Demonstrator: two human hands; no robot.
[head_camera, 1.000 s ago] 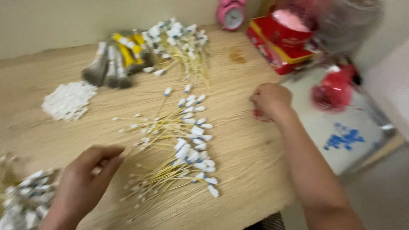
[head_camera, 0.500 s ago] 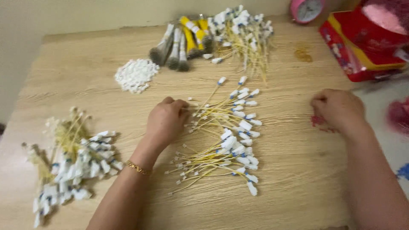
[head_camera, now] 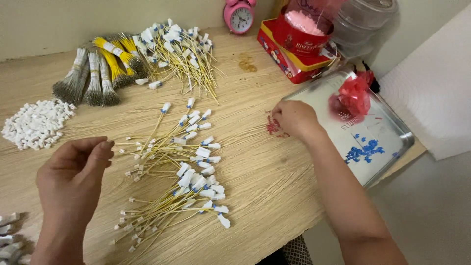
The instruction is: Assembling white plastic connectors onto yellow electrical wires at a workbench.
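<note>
Here, a wooden desk (head_camera: 274, 196) is seen from above. Between the hands, yellow wires with white plugs (head_camera: 181, 172) lie loose — a further batch (head_camera: 176, 51) is piled beyond them. The left hand (head_camera: 73, 181) hovers half-curled, apparently empty. The right hand (head_camera: 294, 118) is pinched down on small red pieces (head_camera: 273, 126). Bare wire bundles (head_camera: 98, 73) lie beyond the left hand — seemingly work left.

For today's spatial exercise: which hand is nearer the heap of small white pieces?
Left. The left hand hovers just below and right of the white pieces; the right hand is far across the table.
</note>
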